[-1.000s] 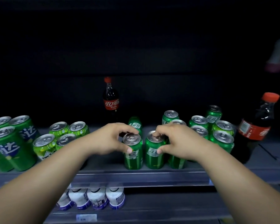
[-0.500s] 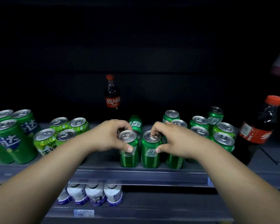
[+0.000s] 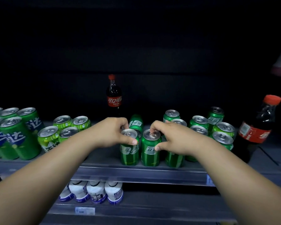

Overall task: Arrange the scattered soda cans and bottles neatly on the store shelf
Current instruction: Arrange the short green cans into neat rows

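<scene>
My left hand (image 3: 113, 132) grips the left green can (image 3: 129, 154) by its rim, and my right hand (image 3: 170, 139) grips the right green can (image 3: 150, 154) likewise. Both cans stand upright on the shelf (image 3: 136, 172), in front of the cola bottle (image 3: 113, 96) and slightly to its right. They seem just apart, though the light is dim.

Single view: head-worn wide-angle, facing forward and down at the shelf (image 3: 152, 174). Its front rail crosses the lower middle of the frame. Camera is close in: forearms enter from the lower left and lower right corners. The left hand (image 3: 111, 132) and right hand (image 3: 173, 138) meet at frame centre, holding the left green can (image 3: 129, 151) and right green can (image 3: 150, 153). Upper half is dark. The lower shelf (image 3: 152, 207) runs along the bottom edge.
</scene>
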Available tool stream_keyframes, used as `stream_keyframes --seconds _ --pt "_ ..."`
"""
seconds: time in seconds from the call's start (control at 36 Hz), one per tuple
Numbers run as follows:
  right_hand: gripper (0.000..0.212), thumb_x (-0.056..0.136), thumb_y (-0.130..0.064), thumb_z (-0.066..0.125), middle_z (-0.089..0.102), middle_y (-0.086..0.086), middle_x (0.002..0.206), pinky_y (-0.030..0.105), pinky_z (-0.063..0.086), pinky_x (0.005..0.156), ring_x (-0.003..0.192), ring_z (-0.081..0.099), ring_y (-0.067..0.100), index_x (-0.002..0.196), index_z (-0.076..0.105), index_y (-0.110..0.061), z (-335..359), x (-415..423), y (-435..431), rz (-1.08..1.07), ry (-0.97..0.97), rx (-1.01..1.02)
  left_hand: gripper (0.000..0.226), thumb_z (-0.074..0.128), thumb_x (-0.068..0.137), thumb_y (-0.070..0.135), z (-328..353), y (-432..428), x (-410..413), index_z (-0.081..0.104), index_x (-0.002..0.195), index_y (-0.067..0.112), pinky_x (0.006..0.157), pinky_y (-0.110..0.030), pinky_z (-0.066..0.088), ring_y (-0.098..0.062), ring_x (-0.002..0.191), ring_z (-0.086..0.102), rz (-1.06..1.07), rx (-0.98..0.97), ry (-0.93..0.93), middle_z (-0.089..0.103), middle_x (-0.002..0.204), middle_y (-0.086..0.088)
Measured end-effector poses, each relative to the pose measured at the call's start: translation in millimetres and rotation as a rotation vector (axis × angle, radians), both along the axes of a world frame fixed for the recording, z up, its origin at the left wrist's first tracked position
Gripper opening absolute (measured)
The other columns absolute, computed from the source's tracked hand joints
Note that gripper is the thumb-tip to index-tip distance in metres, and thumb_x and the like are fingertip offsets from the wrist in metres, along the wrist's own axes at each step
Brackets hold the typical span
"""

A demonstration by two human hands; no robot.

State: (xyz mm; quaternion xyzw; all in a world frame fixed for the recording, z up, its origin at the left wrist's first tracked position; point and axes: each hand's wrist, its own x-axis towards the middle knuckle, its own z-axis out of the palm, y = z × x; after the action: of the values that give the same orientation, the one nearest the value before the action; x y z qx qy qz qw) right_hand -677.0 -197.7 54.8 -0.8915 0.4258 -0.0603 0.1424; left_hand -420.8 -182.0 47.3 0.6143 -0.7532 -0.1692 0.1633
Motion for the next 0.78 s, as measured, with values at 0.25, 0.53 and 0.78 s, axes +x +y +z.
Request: stream_keyframes --seconds 0.25,0.53,0.78 --pt "0.043 0.084 -0.046 0.073 0.049 -0.021 0.078 0.043 0.021 0.123 0.099 0.052 0.013 0.114 0.043 -0.04 -11 -4 -5 0.006 -0.027 -0.052 0.056 0.066 0.062 0.079 0 -9 6 0.064 0.085 0.029 0.068 -0.032 0.051 -0.01 0.074 0.062 0.004 0.077 0.11 0.067 0.081 0.007" --pt "0.044 0.085 -0.048 0.072 0.052 -0.027 0.093 0.031 0.011 0.125 0.14 0.037 0.015 0.119 0.048 -0.036 -13 -6 -3 -0.027 -0.044 -0.098 0.033 0.069 0.088 0.042 -35 -65 3 0.056 0.089 0.012 0.041 -0.021 0.038 -0.011 0.05 0.048 0.306 0.237 0.568 0.058 0.072 -0.008" --pt "0.044 0.082 -0.057 0.07 0.061 -0.021 0.126 0.024 0.003 0.124 0.121 0.05 -0.002 0.115 0.046 -0.04 -20 -6 -5 -0.024 -0.052 -0.138 0.038 0.082 0.076 0.039 -47 -104 -17 0.053 0.066 0.015 0.039 -0.014 0.035 -0.001 0.037 0.049 0.315 0.295 0.491 0.055 0.043 0.01"
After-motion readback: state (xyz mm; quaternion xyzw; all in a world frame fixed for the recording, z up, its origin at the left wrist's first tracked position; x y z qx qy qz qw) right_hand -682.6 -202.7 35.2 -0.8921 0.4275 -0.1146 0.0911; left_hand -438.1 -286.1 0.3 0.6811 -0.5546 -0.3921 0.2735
